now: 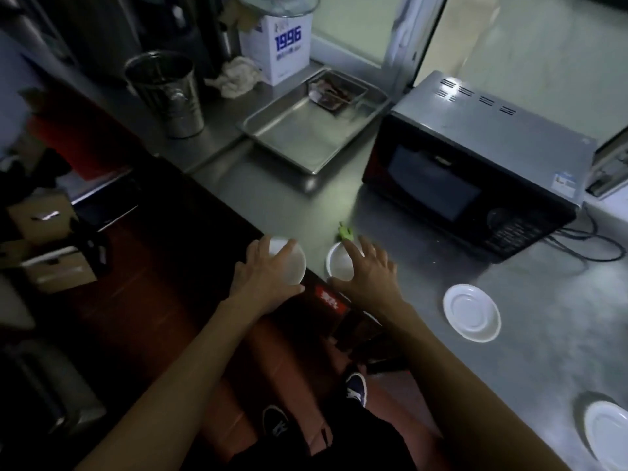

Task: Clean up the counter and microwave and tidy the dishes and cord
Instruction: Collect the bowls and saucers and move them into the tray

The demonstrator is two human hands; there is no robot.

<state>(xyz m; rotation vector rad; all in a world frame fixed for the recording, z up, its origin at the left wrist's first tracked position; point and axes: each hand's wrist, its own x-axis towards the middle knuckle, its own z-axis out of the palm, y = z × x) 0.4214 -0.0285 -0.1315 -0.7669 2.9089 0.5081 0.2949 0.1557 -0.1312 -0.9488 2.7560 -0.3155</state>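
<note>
My left hand (263, 278) grips a white dish (291, 265) that hangs over the counter's front edge, fingers on its far rim and thumb at its near rim. My right hand (368, 277) is spread over a white bowl (338, 265) that stands on the steel counter (390, 334); whether it touches the bowl I cannot tell. A green scrap (345, 233) lies just beyond that bowl. The black microwave (475, 171) stands shut at the right, its cord (591, 246) looping loose on the counter. A white saucer (472, 312) and another saucer (608, 433) lie further right.
A steel tray (299, 137) holding a small dark-filled container (336, 91) sits behind, left of the microwave. A metal bucket (166, 93), a crumpled rag (234, 76) and a white box (278, 45) stand at the back. Floor and boxes lie left of the counter edge.
</note>
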